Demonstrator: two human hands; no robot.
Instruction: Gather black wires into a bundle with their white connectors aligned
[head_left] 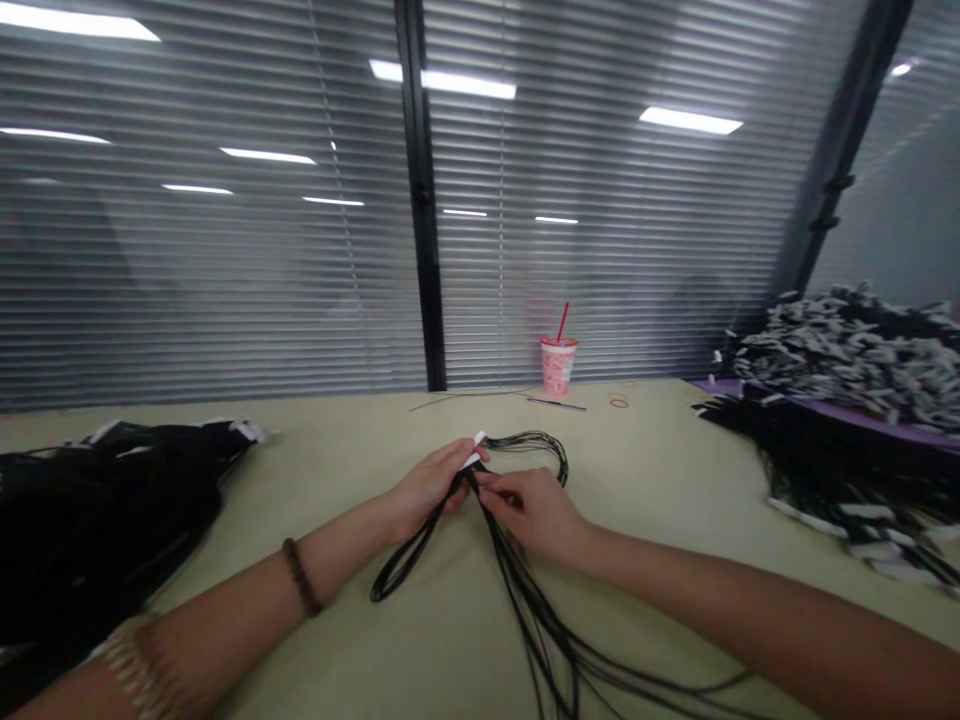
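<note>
Both my hands meet over the middle of the table around a bundle of thin black cables [534,600]. My left hand [435,485] is closed on the bundle beside its white connector ends [471,460]. A folded loop of the black cable hangs below that hand, and another thin loop arches behind to the right. My right hand [536,508] pinches the cables just under the white ends, thumb against forefinger. From there the long loose strands fan out over the table toward its near edge and my right forearm.
At left lies a heap of black cables [112,510]. A large pile of white-ended cables [862,350] rises at right, partly on something purple. Along the back are a pink cup with a red straw [557,366], a pen-like stick [556,404] and rubber bands [618,401], before window blinds.
</note>
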